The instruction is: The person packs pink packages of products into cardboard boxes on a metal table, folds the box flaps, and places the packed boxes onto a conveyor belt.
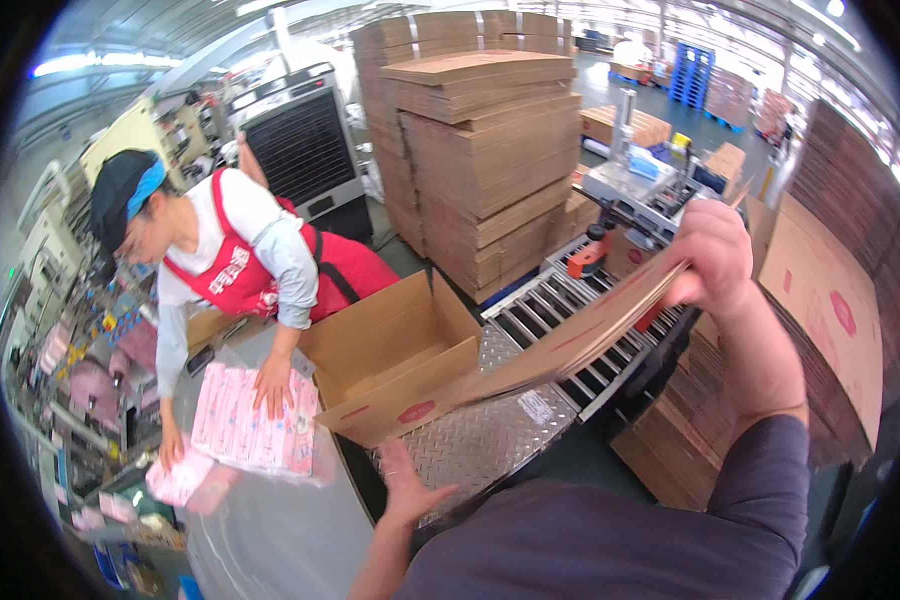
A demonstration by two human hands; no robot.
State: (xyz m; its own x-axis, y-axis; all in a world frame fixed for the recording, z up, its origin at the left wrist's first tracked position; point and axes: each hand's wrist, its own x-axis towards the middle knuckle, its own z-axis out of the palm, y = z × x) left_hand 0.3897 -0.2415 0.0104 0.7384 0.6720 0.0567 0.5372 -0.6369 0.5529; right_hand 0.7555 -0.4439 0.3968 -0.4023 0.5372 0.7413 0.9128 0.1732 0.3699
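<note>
My right hand [715, 255] is raised at the right and grips the upper edge of a flattened cardboard box [570, 335], which slopes down to the left over the roller conveyor [555, 300]. My left hand [405, 485] rests open on the edge of the diamond-plate metal table [490, 435], fingers spread, holding nothing. An opened cardboard box [395, 360] with its flaps up stands just beyond my left hand on that table.
A co-worker in a red apron [240, 265] leans over pink packets in clear plastic [250, 420] at the left. Tall stacks of flat cardboard [480, 140] stand behind, more flat boxes [830, 290] at the right, a taping machine [640, 190] beyond the rollers.
</note>
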